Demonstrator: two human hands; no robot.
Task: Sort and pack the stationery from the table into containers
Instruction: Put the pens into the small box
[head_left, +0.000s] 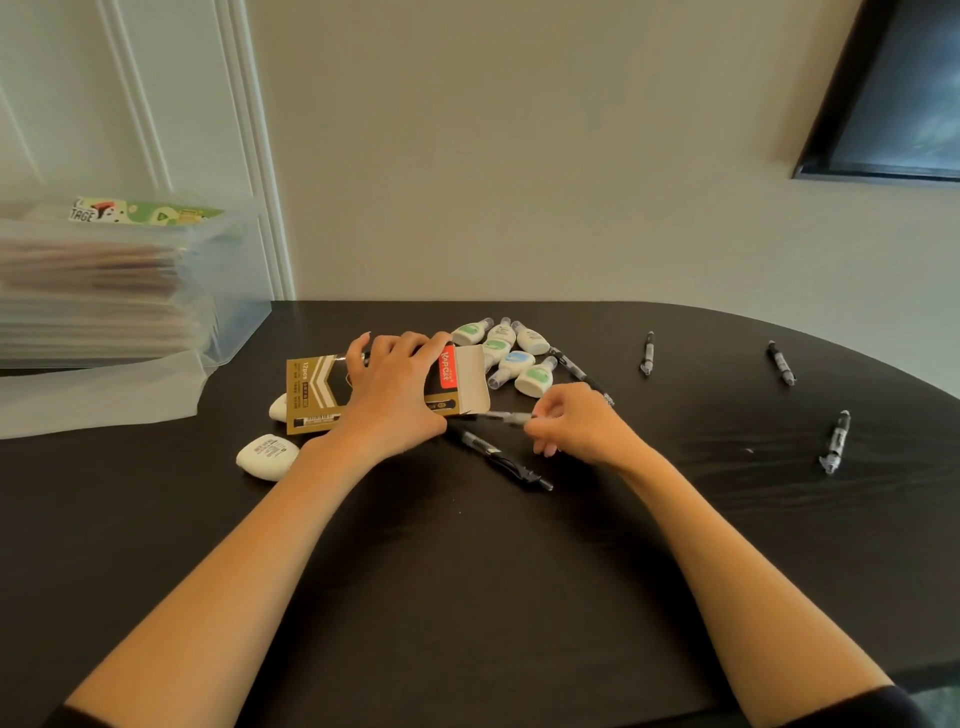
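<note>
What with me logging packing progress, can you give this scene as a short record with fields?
left hand: grips gold-and-black cardboard pen box, its flap open on the right
right hand: pinches clear-barrelled black pen at the box's open end
loose black pens: one before the box, one behind the right hand, three farther right on the dark table
correction tapes: white dispensers with green or blue labels clustered behind the box; two plain white ones by its left end
containers: translucent plastic bins, far left

Beige wall (519, 156), white door (130, 104), dark table (467, 571)
</note>
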